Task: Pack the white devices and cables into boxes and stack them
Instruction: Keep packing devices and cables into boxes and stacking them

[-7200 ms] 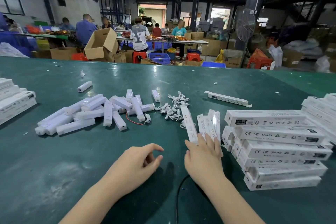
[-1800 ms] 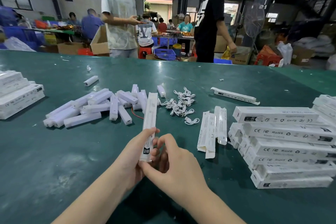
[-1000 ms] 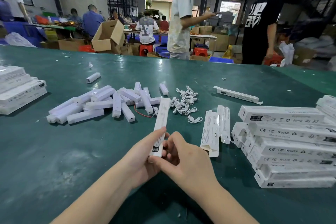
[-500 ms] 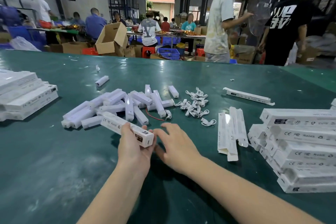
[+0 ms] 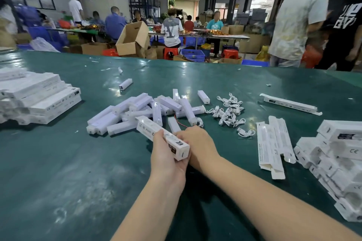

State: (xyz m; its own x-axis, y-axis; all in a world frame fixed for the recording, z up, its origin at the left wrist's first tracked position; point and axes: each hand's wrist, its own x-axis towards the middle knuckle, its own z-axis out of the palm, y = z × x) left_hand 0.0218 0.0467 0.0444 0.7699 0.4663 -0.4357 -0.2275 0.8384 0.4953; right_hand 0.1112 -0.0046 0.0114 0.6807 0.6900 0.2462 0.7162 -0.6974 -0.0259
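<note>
My left hand [image 5: 166,160] grips a long white box [image 5: 156,133] near its right end and holds it slantwise just above the green table [image 5: 58,172]. My right hand [image 5: 199,143] lies right beside it. Its fingers curl down over the near end of a white device [image 5: 173,124] at the front of the loose device pile [image 5: 137,109]; the box partly hides that grip. A heap of coiled white cables [image 5: 227,111] lies to the right of the pile. Flat unfolded boxes [image 5: 272,143] lie further right.
Stacks of packed white boxes stand at the right edge [image 5: 337,154] and at the left [image 5: 39,96]. A single long box [image 5: 290,103] lies at the back right, and a lone device [image 5: 125,84] behind the pile. Two people [image 5: 293,21] stand beyond the far right edge.
My left hand has turned the box from upright to slanting left and brought it down near the pile. My right hand left the box and reached forward to a device, fingers curling over it.
</note>
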